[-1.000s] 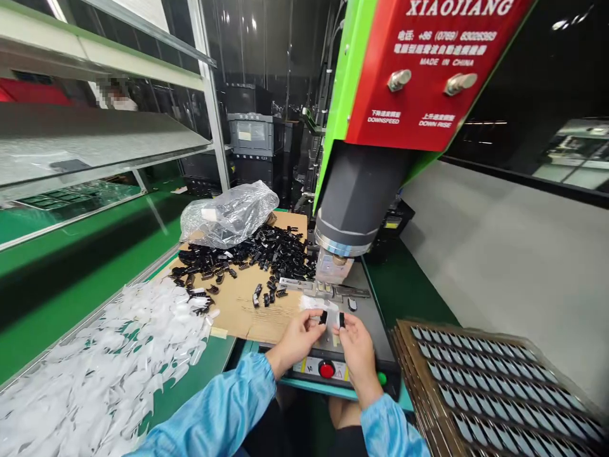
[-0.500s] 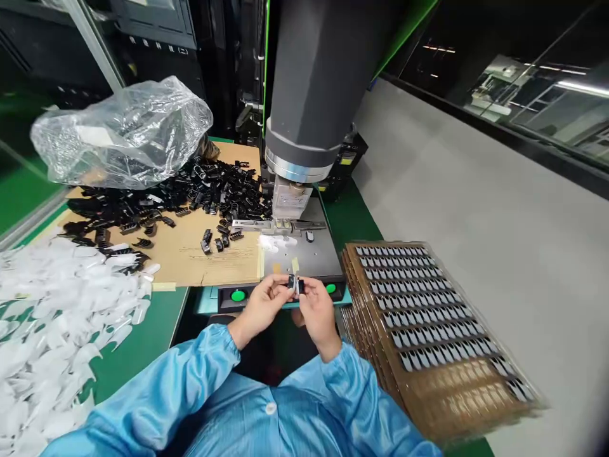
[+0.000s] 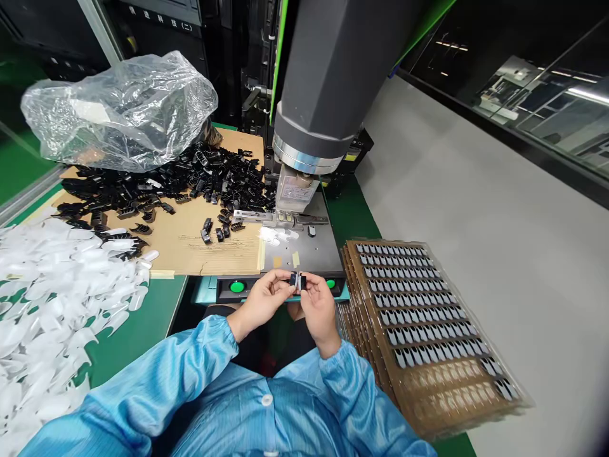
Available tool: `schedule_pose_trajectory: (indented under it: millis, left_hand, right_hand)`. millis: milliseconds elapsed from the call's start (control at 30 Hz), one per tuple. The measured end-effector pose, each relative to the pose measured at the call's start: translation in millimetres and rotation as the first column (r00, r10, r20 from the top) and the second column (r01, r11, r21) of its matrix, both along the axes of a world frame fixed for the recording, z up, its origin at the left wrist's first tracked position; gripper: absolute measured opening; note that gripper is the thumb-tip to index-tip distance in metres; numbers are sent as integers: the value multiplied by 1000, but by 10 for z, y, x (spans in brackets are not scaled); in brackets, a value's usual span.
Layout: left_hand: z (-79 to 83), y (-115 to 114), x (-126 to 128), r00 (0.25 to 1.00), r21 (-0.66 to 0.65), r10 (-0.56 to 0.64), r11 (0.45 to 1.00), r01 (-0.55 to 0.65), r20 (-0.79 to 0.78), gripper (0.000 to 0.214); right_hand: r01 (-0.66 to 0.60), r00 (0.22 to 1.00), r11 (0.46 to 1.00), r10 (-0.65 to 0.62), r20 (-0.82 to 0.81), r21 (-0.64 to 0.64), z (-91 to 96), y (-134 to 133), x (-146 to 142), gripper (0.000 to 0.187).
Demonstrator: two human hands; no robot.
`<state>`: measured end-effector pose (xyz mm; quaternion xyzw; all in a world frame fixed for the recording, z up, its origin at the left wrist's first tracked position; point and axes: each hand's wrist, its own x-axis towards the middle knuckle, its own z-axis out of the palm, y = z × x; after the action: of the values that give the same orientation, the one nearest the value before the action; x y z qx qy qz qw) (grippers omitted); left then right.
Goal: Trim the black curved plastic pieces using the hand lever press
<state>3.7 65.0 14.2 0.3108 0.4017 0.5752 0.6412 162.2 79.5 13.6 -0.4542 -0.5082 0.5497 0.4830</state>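
- Wears a bright sky-blue smock [image 3: 228,406] of thin, shiny cloth, gleaming like satin along the folds.
- Shows fine darker lines running down the chest fabric.
- Has a round white button [image 3: 267,400] on the front, plus the edge of a second pale button [image 3: 271,453] at the bottom of the view.
- Has a long, roomy left sleeve [image 3: 162,381], deeply wrinkled, and a matching right sleeve [image 3: 356,384].
- Narrows at both wrists to gathered, puckered cuffs [image 3: 223,330].
- Leaves the left hand [image 3: 263,299] and right hand [image 3: 320,311] bare beyond them.
- Includes very dark legwear [image 3: 301,336], partly lost in shadow.
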Motion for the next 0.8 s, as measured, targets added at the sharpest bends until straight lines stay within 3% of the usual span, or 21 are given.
schedule_pose_trajectory:
  millis: [233,367,533,800]
  left_hand:
    - [-1,-12,14,1000,12,2,1000,-2,5,39]
    - [14,-5,-37,985,-55,-66,996,76,159,38]
    - [55,-3,-124,909,-140,-125,971,195,397,33]
    - [49,-35,-138,871,-110,-202,954,278,448,33]
  right_hand:
    - [20,1000,1000,-20,-21,-24,38,-37,-29,40]
    - [45,997,997,-49,-61,-61,93,-39,-2,41]
    - [26,988,991,-46,-148,-134,205,-44,32,43]
    - [-7,965,983,-41,-258,-183,292,-114,-25,42]
